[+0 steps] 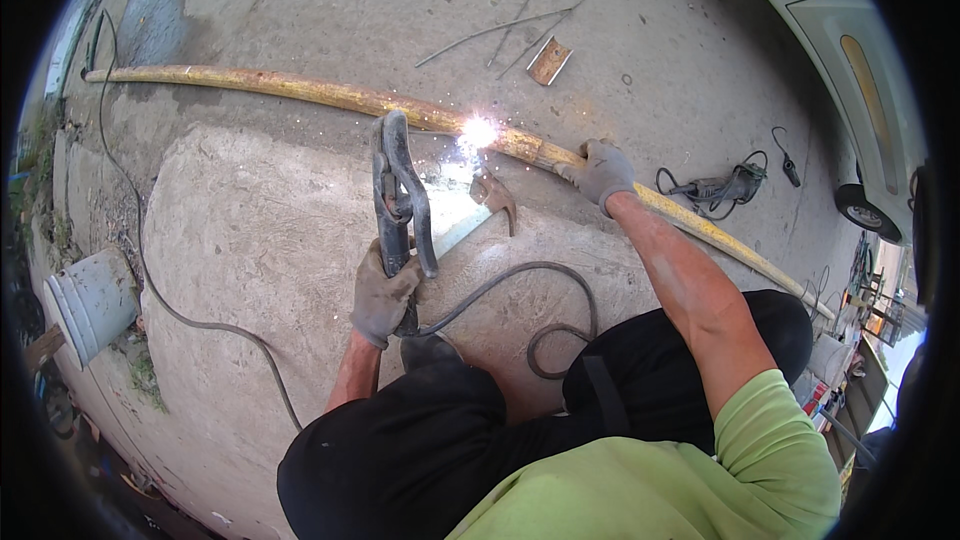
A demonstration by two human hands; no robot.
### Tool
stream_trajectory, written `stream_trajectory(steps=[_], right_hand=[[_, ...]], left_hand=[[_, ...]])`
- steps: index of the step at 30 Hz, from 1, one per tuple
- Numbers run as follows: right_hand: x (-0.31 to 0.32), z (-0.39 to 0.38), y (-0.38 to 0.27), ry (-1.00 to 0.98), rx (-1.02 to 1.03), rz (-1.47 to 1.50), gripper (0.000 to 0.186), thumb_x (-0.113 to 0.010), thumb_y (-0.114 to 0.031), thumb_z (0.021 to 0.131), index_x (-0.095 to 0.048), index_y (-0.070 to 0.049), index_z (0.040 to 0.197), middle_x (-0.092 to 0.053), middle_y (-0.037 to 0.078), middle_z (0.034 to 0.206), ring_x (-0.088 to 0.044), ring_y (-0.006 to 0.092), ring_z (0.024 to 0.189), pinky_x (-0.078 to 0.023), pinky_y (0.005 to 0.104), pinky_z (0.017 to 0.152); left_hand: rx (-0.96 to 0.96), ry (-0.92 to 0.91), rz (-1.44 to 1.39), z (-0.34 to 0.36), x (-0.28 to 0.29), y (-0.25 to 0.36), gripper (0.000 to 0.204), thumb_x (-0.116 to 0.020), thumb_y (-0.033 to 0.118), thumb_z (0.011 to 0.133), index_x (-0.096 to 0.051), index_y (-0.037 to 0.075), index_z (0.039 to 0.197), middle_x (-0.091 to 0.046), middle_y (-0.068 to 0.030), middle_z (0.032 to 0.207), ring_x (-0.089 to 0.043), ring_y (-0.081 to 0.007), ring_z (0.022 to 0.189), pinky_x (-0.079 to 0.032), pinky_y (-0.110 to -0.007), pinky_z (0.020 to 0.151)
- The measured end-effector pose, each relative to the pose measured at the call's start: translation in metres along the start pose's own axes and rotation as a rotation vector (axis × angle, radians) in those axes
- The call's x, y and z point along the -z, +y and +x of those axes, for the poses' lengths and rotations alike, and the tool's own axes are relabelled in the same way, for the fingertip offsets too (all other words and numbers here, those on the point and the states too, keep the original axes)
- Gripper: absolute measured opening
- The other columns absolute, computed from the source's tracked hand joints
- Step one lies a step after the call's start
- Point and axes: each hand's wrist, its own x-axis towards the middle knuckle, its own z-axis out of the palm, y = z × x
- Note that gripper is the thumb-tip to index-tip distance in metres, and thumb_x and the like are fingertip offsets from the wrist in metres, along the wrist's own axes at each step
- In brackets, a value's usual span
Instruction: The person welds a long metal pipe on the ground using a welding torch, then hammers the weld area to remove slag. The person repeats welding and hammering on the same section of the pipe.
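Observation:
My left hand point(384, 298), in a grey work glove, is closed round the handle of a black welding electrode holder point(392, 195). A thin electrode reaches from its jaws to a long, rusty yellow pipe point(320, 92). At its tip a bright welding arc point(479, 131) throws sparks and hides the joint. To the right of the glare my right hand point(606, 172), also gloved, grips the pipe. Just below the arc lies a hammer point(493, 197) with a rusty head; the glare washes out part of it.
A black cable point(560, 268) loops over the concrete by my knees. Beyond the pipe lie thin rods point(500, 30) and a rusty curved metal piece point(550, 61). An angle grinder point(728, 188) sits at right near a parked vehicle point(850, 50). A white bucket point(95, 302) lies tipped at left.

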Motion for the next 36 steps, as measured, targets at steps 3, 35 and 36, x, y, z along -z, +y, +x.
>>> stream_trajectory(steps=[3, 35, 36], right_hand=[[-0.0001, 0.0004, 0.0005, -0.002, 0.002, -0.002, 0.064, -0.088, -0.058, 0.087, -0.080, -0.007, 0.123, -0.075, 0.018, 0.128, -0.070, 0.0370, 0.124, -0.056, 0.0454, 0.106], [-0.0043, 0.0009, 0.0029, 0.020, 0.001, 0.021, 0.063, -0.089, -0.058, 0.086, -0.080, -0.006, 0.121, -0.075, 0.018, 0.126, -0.069, 0.0362, 0.124, -0.056, 0.0448, 0.106], [-0.0037, 0.0008, 0.0025, 0.022, 0.001, 0.022, 0.063, -0.089, -0.058, 0.086, -0.080, -0.006, 0.121, -0.075, 0.018, 0.126, -0.070, 0.0362, 0.124, -0.056, 0.0448, 0.106]], left_hand=[[0.012, -0.014, -0.002, 0.0014, 0.0028, -0.0058, 0.039, -0.077, 0.012, 0.102, -0.058, -0.007, 0.131, -0.077, -0.0099, 0.092, -0.068, -0.0127, 0.064, -0.057, -0.030, 0.057], [0.009, -0.018, 0.032, 0.0037, 0.0010, -0.0038, 0.045, -0.079, 0.016, 0.101, -0.060, -0.009, 0.133, -0.078, -0.0096, 0.092, -0.071, -0.0133, 0.066, -0.059, -0.030, 0.057], [-0.001, -0.017, 0.063, 0.0044, 0.0024, -0.0058, 0.045, -0.079, 0.016, 0.102, -0.059, -0.008, 0.134, -0.078, -0.0097, 0.092, -0.071, -0.0132, 0.067, -0.059, -0.030, 0.058]])
